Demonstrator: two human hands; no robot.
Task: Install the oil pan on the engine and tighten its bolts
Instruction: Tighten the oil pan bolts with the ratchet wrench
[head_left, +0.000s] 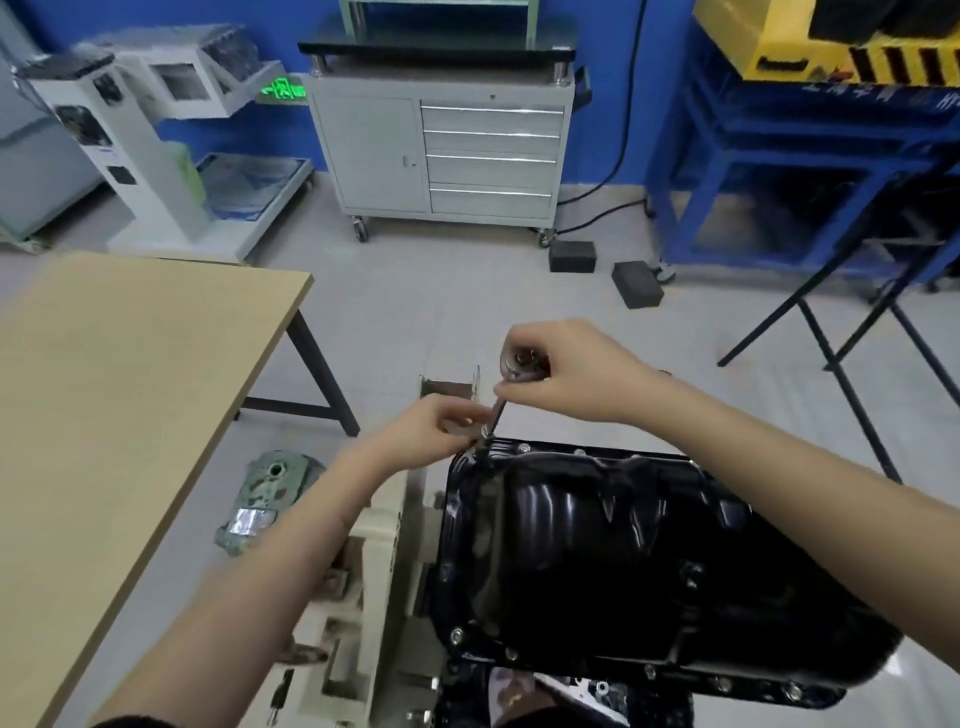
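Black and glossy, the oil pan (597, 545) sits on the engine at 5 o'clock in the head view. At its 11 o'clock corner, the right hand (566, 371) grips a ratchet (519, 366) head, while the left hand (441, 423) pinches the extension (493, 421) above a bolt (524, 448).

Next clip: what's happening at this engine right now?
A person is bolting the black oil pan onto the engine. The right hand grips a ratchet head, its extension reaching down to a bolt at the pan's far left corner. The left hand pinches the extension's lower end. Several flange bolts are already seated.
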